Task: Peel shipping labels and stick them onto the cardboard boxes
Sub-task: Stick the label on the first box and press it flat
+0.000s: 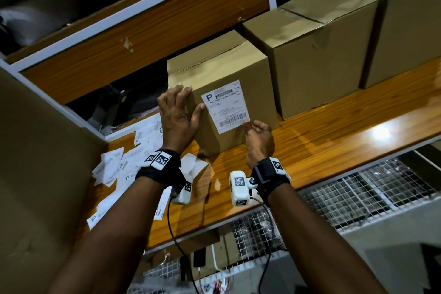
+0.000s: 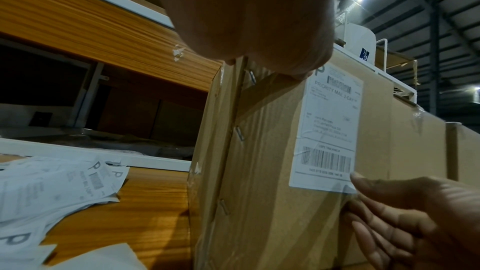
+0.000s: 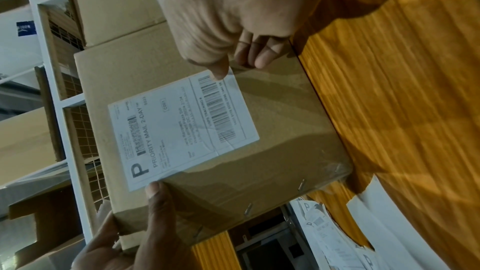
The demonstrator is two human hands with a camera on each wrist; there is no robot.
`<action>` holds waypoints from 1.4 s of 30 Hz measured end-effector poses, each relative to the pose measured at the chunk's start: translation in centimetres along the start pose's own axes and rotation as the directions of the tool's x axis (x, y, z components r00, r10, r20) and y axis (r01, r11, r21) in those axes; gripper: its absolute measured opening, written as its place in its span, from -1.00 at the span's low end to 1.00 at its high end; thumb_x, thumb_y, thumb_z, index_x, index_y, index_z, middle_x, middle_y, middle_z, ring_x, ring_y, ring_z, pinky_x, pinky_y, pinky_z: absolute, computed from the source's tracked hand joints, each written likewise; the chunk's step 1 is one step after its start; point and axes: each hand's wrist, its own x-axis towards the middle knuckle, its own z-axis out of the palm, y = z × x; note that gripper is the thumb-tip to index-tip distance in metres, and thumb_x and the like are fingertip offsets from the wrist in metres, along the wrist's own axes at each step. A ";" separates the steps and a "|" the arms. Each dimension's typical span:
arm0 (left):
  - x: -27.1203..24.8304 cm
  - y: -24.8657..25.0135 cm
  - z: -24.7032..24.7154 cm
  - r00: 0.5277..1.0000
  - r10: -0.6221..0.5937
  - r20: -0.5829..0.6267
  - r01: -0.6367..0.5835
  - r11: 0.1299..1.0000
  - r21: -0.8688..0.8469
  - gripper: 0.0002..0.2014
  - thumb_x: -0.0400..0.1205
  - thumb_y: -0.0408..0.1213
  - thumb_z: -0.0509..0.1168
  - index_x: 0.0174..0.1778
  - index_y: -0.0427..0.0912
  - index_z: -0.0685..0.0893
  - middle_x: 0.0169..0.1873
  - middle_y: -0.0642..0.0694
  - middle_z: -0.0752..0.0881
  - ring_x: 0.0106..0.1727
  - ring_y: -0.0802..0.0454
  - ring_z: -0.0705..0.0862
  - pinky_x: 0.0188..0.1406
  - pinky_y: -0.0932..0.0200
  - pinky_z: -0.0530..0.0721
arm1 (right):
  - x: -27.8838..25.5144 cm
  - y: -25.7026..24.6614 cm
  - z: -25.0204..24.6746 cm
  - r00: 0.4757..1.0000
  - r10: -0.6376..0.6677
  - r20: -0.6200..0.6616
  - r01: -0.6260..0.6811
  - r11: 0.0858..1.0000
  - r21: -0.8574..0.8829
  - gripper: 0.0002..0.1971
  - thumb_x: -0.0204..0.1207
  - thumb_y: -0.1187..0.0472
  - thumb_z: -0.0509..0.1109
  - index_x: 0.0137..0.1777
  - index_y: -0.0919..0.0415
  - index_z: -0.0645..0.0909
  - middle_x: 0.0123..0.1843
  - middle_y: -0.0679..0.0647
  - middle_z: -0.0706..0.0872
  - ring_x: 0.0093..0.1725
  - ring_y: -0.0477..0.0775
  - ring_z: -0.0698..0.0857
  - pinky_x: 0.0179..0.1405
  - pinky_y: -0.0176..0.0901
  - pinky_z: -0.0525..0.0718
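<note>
A brown cardboard box (image 1: 238,64) stands on the wooden shelf (image 1: 322,145). A white Priority Mail shipping label (image 1: 225,106) lies flat on its front face. My left hand (image 1: 191,102) grips the box's upper left corner, fingers round the side and thumb on the front by the label's left edge. My right hand (image 1: 254,127) presses its thumb on the label's lower right corner, the other fingers loosely curled and empty. In the right wrist view the thumb tip (image 3: 219,69) sits on the label (image 3: 182,128). The left wrist view shows the label (image 2: 330,126) smooth against the box.
A heap of loose labels and backing sheets (image 1: 119,164) lies on the shelf left of the box. Two larger boxes (image 1: 317,55) (image 1: 393,31) stand to the right. A big cardboard panel (image 1: 43,174) fills the left. Wire mesh (image 1: 358,188) lies below the shelf edge.
</note>
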 end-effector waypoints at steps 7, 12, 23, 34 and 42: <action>0.1 0.1 0.0 1.000 0.009 -0.003 -0.009 1.000 0.008 -0.45 0.63 0.00 0.48 0.48 -0.14 0.52 0.44 -0.27 0.54 0.42 -0.28 0.40 0.39 -0.20 0.54 | 1.1 -0.2 0.1 0.997 -0.018 0.078 0.012 0.997 0.074 -0.78 0.53 0.27 0.62 0.12 0.13 0.70 -0.10 -0.08 0.80 -0.14 -0.23 0.72 -0.40 -0.60 0.60; 0.1 1.0 0.6 0.999 -0.015 -0.048 0.016 1.000 0.020 -0.36 0.54 0.16 0.52 0.41 -0.12 0.51 0.37 -0.26 0.56 0.39 -0.25 0.42 0.38 -0.07 0.52 | 1.5 0.3 -0.6 0.991 -0.089 0.099 0.091 0.996 -0.018 -0.73 0.55 0.24 0.60 0.01 -0.13 0.61 -0.08 -0.15 0.84 -0.04 -0.17 0.80 -0.22 -0.44 0.66; 0.4 0.2 1.9 0.992 0.021 -0.127 -0.014 0.998 0.056 -0.34 0.56 0.20 0.50 0.40 -0.09 0.42 0.33 -0.30 0.55 0.34 -0.22 0.39 0.30 -0.21 0.55 | 1.5 1.2 -2.8 0.941 -0.265 0.211 0.306 0.932 -0.195 -0.67 0.58 0.12 0.57 0.09 -0.31 0.51 -0.04 -0.17 0.84 0.00 -0.17 0.81 -0.04 -0.09 0.80; -1.1 -0.1 3.3 0.866 0.489 0.105 -0.473 0.730 0.493 -0.11 0.68 -0.35 0.37 0.81 -0.14 -0.07 0.79 -0.09 -0.32 0.79 -0.09 -0.36 0.71 -0.25 -0.31 | 1.8 1.2 -4.1 0.869 -0.338 0.362 0.422 0.888 -0.183 -0.66 0.61 0.08 0.55 0.08 -0.33 0.44 0.00 -0.08 0.82 0.04 -0.06 0.81 0.07 0.14 0.83; 0.7 -1.4 2.7 0.728 0.612 0.308 -0.661 0.509 0.552 -0.41 0.75 -0.25 0.14 0.76 -0.16 0.30 0.75 -0.16 0.28 0.80 -0.15 -0.01 0.72 -0.27 -0.19 | 1.9 1.1 -4.7 0.836 -0.322 0.444 0.393 0.916 -0.076 -0.66 0.63 0.23 0.52 0.19 -0.13 0.45 0.02 0.01 0.79 0.07 -0.07 0.80 0.06 -0.12 0.79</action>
